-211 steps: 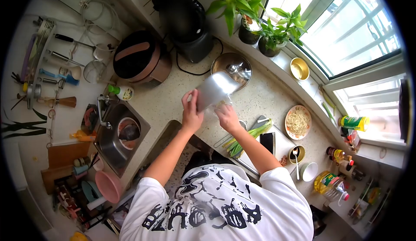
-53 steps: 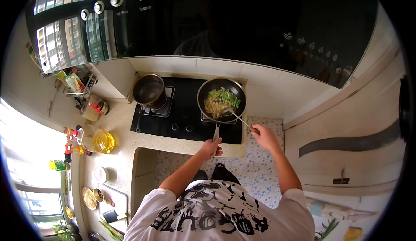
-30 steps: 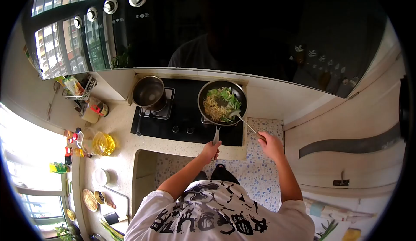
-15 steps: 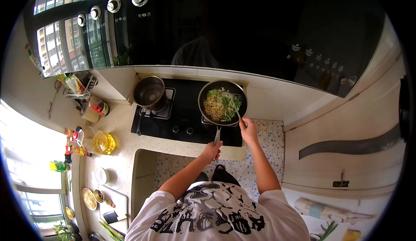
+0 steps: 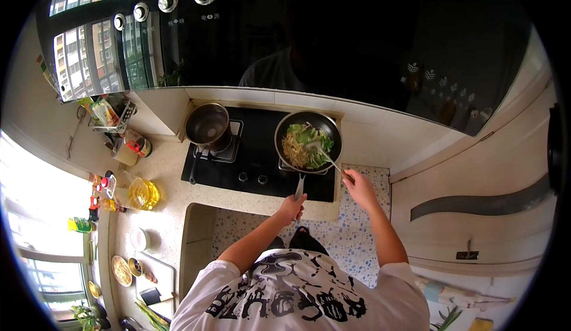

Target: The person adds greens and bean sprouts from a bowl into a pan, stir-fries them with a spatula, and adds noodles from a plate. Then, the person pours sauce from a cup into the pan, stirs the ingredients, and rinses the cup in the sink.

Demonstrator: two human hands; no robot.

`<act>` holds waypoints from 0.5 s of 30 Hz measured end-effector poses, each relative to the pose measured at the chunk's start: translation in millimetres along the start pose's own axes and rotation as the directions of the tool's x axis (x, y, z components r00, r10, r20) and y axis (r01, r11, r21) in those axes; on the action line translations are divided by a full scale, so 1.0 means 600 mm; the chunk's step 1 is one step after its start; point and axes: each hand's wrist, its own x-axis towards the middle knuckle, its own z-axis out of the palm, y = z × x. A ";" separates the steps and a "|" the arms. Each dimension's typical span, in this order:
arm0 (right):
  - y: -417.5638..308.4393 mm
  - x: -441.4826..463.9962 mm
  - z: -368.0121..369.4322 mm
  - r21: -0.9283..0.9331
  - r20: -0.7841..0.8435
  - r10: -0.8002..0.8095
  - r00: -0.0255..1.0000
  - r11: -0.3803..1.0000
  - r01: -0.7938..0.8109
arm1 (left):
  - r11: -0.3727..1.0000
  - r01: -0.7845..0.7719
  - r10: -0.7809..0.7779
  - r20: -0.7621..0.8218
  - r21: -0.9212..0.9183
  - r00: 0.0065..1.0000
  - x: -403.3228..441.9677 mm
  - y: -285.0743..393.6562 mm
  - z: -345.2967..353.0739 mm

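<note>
A dark frying pan (image 5: 333, 130) sits on the right burner of the black stove. Inside it lies a heap of pale shredded food (image 5: 294, 150) beside chopped green vegetables (image 5: 304, 133). My left hand (image 5: 292, 208) is wrapped around the pan's handle (image 5: 300, 183), below the pan. My right hand (image 5: 359, 187), to the lower right of the pan, is closed on the wooden-looking end of a spatula (image 5: 331, 160). The spatula's metal head rests among the greens near the middle of the pan.
A dark saucepan (image 5: 207, 126) stands on the left burner. An oil bottle (image 5: 143, 194) and a white bowl (image 5: 140, 239) are on the left counter, near a cutting board (image 5: 160, 264) and a plate of food (image 5: 122, 271). The range hood (image 5: 333, 39) overhangs the stove.
My right hand has moved right and slightly down with the spatula, which now slants more. The food is more gathered in the pan. My left hand stays on the handle.
</note>
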 end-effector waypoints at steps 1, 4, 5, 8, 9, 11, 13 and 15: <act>0.002 0.022 0.021 0.012 -0.029 0.003 1.000 1.000 -0.002 | 1.000 -0.005 0.005 0.003 -0.003 1.000 0.002 -0.002 0.001; -0.001 0.083 0.087 0.030 -0.113 0.004 0.994 1.000 -0.001 | 1.000 -0.010 0.010 -0.004 0.006 1.000 0.011 -0.009 0.003; -0.005 0.098 0.110 0.024 -0.137 -0.002 0.991 1.000 0.005 | 1.000 -0.007 0.007 -0.005 -0.007 1.000 0.011 -0.010 0.005; -0.031 0.084 0.137 -0.020 -0.116 -0.016 0.993 1.000 0.014 | 0.999 0.021 -0.023 -0.022 -0.050 1.000 0.010 -0.008 0.007; -0.038 0.069 0.135 -0.039 -0.096 -0.020 0.995 0.999 0.016 | 0.997 0.041 -0.043 -0.035 -0.067 0.998 0.005 0.000 0.011; -0.041 0.028 0.117 -0.110 -0.062 -0.065 0.996 0.992 0.058 | 0.997 0.053 -0.057 -0.061 -0.056 0.997 0.004 0.007 0.014; -0.049 -0.021 0.077 -0.238 -0.056 -0.102 0.993 0.967 0.086 | 0.999 0.044 -0.043 -0.085 0.004 0.995 0.002 0.010 0.012; -0.024 -0.060 0.048 -0.189 -0.074 -0.111 0.991 0.977 0.096 | 0.996 0.069 -0.059 -0.136 0.063 0.989 -0.022 0.020 0.009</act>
